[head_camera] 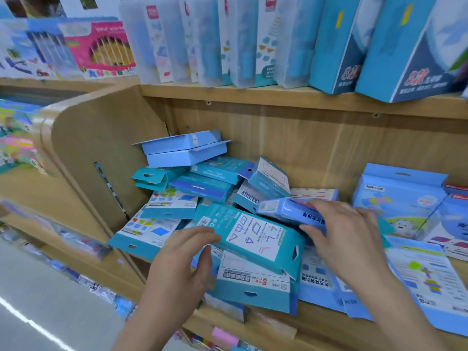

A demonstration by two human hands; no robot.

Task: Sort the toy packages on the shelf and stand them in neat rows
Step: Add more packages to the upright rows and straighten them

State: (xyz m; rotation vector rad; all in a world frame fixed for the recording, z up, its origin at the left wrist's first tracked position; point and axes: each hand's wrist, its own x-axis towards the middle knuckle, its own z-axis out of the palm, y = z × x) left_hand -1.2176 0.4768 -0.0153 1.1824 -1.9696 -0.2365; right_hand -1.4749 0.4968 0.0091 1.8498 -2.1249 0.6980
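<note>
Sorting looks barely begun: teal and blue cardboard toy packages [202, 191] lie heaped mid-frame on the light wooden shelf [316, 143]. The left hand [182, 262] pinches the end of a flat teal package with a white shape-outline panel [255, 236]. The right hand [349, 234] grips a blue oblong box [286, 211] just above it. Next, probably, both need lifting clear and standing upright.

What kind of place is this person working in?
Most likely a toy or stationery shop. Its light wooden display shelves hold many copies of the same goods: a jumble of flat teal cardboard packages with hang holes below, tall blue cardboard boxes standing in a row above.
</note>
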